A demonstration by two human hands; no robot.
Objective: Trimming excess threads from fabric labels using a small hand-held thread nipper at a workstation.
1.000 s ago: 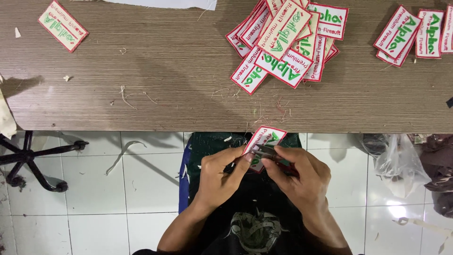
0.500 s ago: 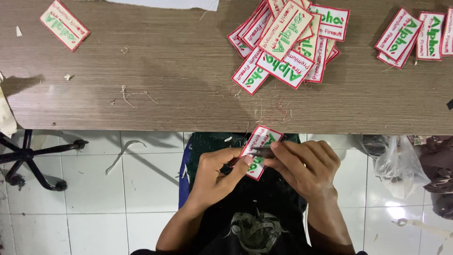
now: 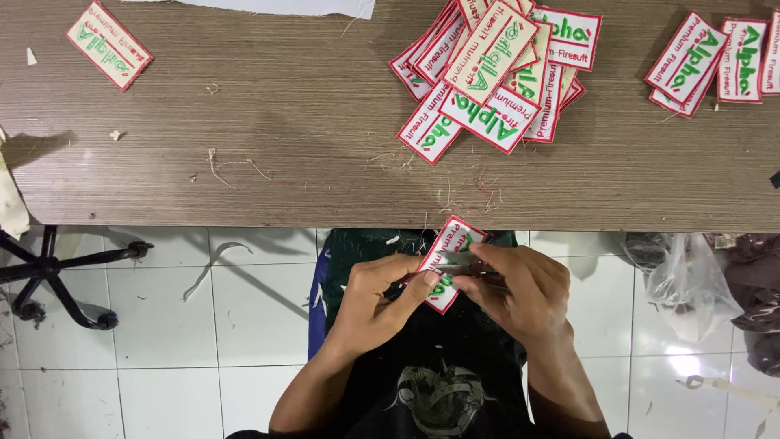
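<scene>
Red-edged patch [image 3: 449, 262] half behind fingers [image 3: 487, 276]

I hold one rectangular cream label [image 3: 449, 262], red-bordered with green and red stitching, below the table edge. A heap of identical labels [image 3: 496, 73] lies top centre; another group [image 3: 715, 61] top right; a single label [image 3: 109, 45] top left.
</scene>
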